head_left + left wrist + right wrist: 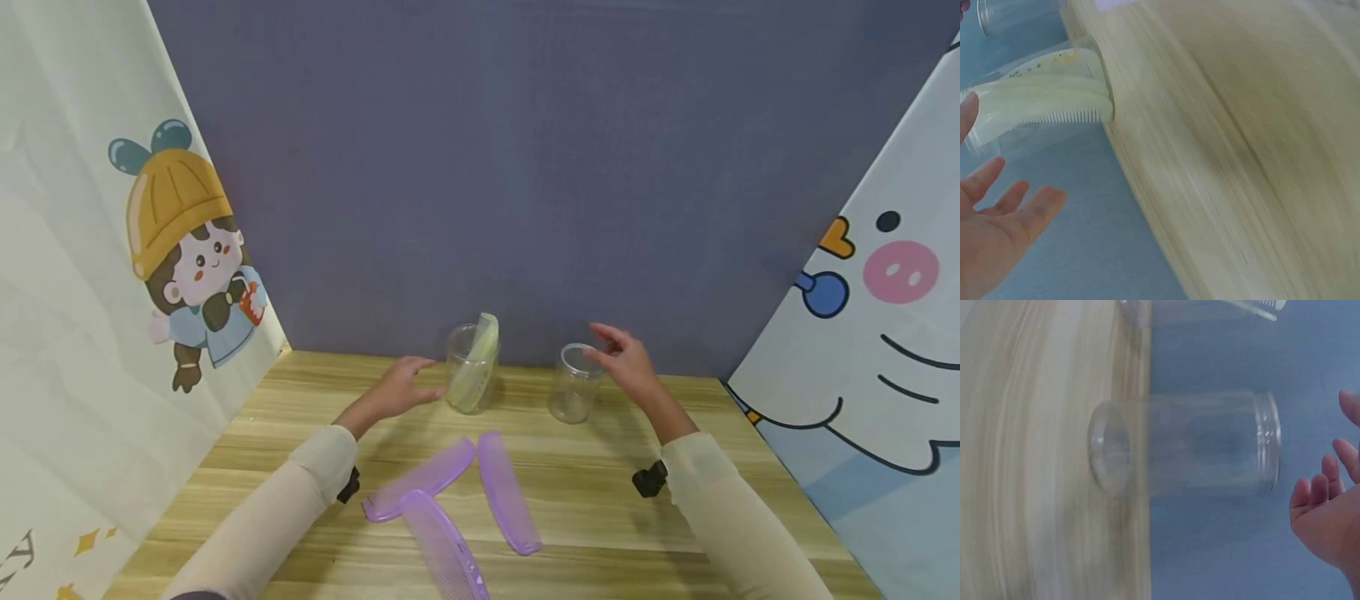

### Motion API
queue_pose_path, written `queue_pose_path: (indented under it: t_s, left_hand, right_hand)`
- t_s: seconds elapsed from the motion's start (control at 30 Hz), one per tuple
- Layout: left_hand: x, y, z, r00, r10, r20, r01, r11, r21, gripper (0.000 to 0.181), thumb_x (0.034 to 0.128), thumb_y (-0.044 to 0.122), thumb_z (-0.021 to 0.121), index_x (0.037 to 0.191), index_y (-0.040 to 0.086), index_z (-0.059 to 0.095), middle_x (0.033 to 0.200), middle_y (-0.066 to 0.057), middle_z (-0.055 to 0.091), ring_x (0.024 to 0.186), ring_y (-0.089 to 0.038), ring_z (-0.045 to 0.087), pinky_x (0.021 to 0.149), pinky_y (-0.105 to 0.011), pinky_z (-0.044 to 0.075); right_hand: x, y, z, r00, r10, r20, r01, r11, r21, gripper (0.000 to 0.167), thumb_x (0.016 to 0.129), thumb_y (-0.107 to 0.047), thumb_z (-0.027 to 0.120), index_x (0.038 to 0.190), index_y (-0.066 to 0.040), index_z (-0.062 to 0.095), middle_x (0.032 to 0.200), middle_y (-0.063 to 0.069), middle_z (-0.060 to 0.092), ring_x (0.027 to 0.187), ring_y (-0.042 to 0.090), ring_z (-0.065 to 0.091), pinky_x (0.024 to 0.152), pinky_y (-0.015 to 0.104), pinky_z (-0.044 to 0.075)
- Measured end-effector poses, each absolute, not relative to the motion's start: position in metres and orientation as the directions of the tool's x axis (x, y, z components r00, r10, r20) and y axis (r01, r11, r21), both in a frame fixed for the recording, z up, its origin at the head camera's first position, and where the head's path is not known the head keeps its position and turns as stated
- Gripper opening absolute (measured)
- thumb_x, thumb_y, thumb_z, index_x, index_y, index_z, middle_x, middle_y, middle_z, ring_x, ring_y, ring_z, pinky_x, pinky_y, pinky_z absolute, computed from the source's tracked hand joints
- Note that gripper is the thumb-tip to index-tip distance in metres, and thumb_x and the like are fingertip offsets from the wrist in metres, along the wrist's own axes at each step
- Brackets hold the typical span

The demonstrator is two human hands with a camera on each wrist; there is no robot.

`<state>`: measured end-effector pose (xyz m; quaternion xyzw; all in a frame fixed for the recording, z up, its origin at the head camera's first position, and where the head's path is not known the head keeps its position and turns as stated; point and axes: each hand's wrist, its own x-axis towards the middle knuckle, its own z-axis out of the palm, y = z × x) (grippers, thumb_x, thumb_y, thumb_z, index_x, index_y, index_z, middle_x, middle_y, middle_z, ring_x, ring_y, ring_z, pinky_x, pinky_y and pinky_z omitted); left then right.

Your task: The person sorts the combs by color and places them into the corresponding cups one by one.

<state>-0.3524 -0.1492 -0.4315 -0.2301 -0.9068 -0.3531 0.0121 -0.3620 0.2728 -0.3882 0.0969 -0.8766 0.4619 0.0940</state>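
head view shows a wood-grain table (592, 500) against a plain grey-blue backdrop (480, 167), with two bare hands in cream sleeves (277, 508) reaching toward its far edge. the left hand (396, 390) has its fingers extended and its thumb held apart, gripping nothing, just beside a clear plastic cylindrical jar (453, 375). that jar stands upright, and a pale yellow-green plastic comb (483, 346) leans inside it with one end above the rim; through the hazy wall it is hard to tell whether more than one comb is in there. the right hand (628, 367) is loosely spread, thumb away from the fingers, near the mouth of a second clear plastic cylindrical jar (573, 396), which also stands upright and holds nothing; the right wrist view shows a gap between that hand and the rim. the two jars stand apart, both between the hands. nearer the person lie three translucent purple plastic combs: a slanted one on the left (422, 482), a steeper one on the right (510, 493), and a front one (447, 546) whose upper end overlaps the left one and whose lower end runs out of view.
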Motion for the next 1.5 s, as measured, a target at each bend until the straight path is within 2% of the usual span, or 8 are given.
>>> queue_pose_path:
  t_s: [0.1, 0.2, 0.43, 0.6, 0.77, 1.03, 1.17, 1.5]
  left_hand:
    - [-0.345, -0.154, -0.433, -0.852, 0.481, 0.206, 0.505, 0.655, 0.562, 0.065, 0.0916, 0.027, 0.076, 0.142, -0.007, 0.052, 0.145, -0.027, 0.054, 0.133, -0.047, 0.052, 0.113, -0.060, 0.043]
    - [-0.335, -0.156, -0.434, -0.818, 0.538, 0.203, 0.558, 0.657, 0.508, 0.062, 0.0911, 0.026, 0.077, 0.140, -0.006, 0.055, 0.144, -0.026, 0.056, 0.136, -0.046, 0.050, 0.116, -0.059, 0.041]
    - [-0.314, -0.155, -0.433, -0.776, 0.614, 0.144, 0.602, 0.653, 0.460, 0.060, 0.0885, 0.023, 0.080, 0.138, -0.003, 0.058, 0.142, -0.024, 0.057, 0.137, -0.046, 0.049, 0.115, -0.060, 0.040]
    - [-0.299, -0.155, -0.438, -0.745, 0.660, 0.093, 0.636, 0.661, 0.398, 0.061, 0.0852, 0.017, 0.082, 0.137, -0.003, 0.058, 0.139, -0.023, 0.059, 0.132, -0.042, 0.055, 0.111, -0.055, 0.047]
    - [-0.283, -0.152, -0.443, -0.709, 0.704, 0.041, 0.662, 0.645, 0.382, 0.060, 0.0855, 0.016, 0.082, 0.138, 0.000, 0.058, 0.140, -0.016, 0.060, 0.129, -0.034, 0.059, 0.107, -0.046, 0.052]
    - [-0.268, -0.153, -0.453, -0.660, 0.751, -0.020, 0.691, 0.617, 0.376, 0.065, 0.0820, 0.025, 0.084, 0.138, 0.003, 0.060, 0.135, -0.008, 0.062, 0.121, -0.024, 0.063, 0.105, -0.035, 0.054]
    - [-0.262, -0.152, -0.458, -0.631, 0.775, -0.038, 0.723, 0.605, 0.335, 0.066, 0.0793, 0.024, 0.086, 0.137, 0.005, 0.061, 0.135, -0.006, 0.063, 0.125, -0.022, 0.061, 0.109, -0.034, 0.051]
    - [-0.249, -0.151, -0.470, -0.535, 0.845, -0.022, 0.817, 0.524, 0.242, 0.061, 0.0737, 0.029, 0.089, 0.129, 0.013, 0.069, 0.127, 0.004, 0.066, 0.119, -0.011, 0.060, 0.107, -0.025, 0.050]
  right_hand:
    - [-0.362, 0.278, -0.395, -0.965, -0.094, 0.246, -0.253, 0.600, -0.759, 0.070, 0.095, -0.033, 0.074, 0.153, -0.008, 0.045, 0.149, 0.026, 0.045, 0.130, 0.044, 0.044, 0.092, 0.043, 0.050]
    - [-0.363, 0.282, -0.403, -0.968, -0.108, 0.228, -0.245, 0.620, -0.746, 0.074, 0.094, -0.032, 0.074, 0.155, -0.008, 0.041, 0.154, 0.026, 0.040, 0.134, 0.047, 0.039, 0.097, 0.054, 0.048]
    - [-0.363, 0.287, -0.415, -0.978, -0.127, 0.167, -0.210, 0.585, -0.783, 0.089, 0.093, -0.031, 0.075, 0.161, -0.003, 0.025, 0.160, 0.030, 0.026, 0.144, 0.050, 0.030, 0.108, 0.065, 0.042]
    - [-0.364, 0.288, -0.423, -0.978, -0.137, 0.158, -0.208, 0.573, -0.793, 0.095, 0.092, -0.027, 0.076, 0.160, 0.004, 0.018, 0.163, 0.031, 0.024, 0.149, 0.049, 0.027, 0.118, 0.064, 0.033]
    - [-0.366, 0.289, -0.429, -0.977, -0.146, 0.156, -0.211, 0.548, -0.809, 0.094, 0.092, -0.023, 0.075, 0.159, 0.008, 0.017, 0.163, 0.033, 0.024, 0.150, 0.049, 0.026, 0.121, 0.062, 0.030]
    - [-0.372, 0.283, -0.438, -0.979, -0.140, 0.151, -0.203, 0.541, -0.816, 0.092, 0.093, -0.024, 0.076, 0.159, 0.006, 0.019, 0.159, 0.035, 0.031, 0.147, 0.050, 0.032, 0.115, 0.063, 0.037]
    - [-0.373, 0.282, -0.441, -0.981, -0.134, 0.143, -0.193, 0.519, -0.833, 0.093, 0.093, -0.023, 0.076, 0.160, 0.004, 0.019, 0.156, 0.034, 0.036, 0.145, 0.048, 0.036, 0.112, 0.059, 0.041]
    - [-0.372, 0.283, -0.447, -0.986, -0.119, 0.121, -0.166, 0.522, -0.837, 0.095, 0.094, -0.033, 0.074, 0.162, -0.001, 0.016, 0.161, 0.031, 0.031, 0.148, 0.047, 0.033, 0.109, 0.058, 0.046]
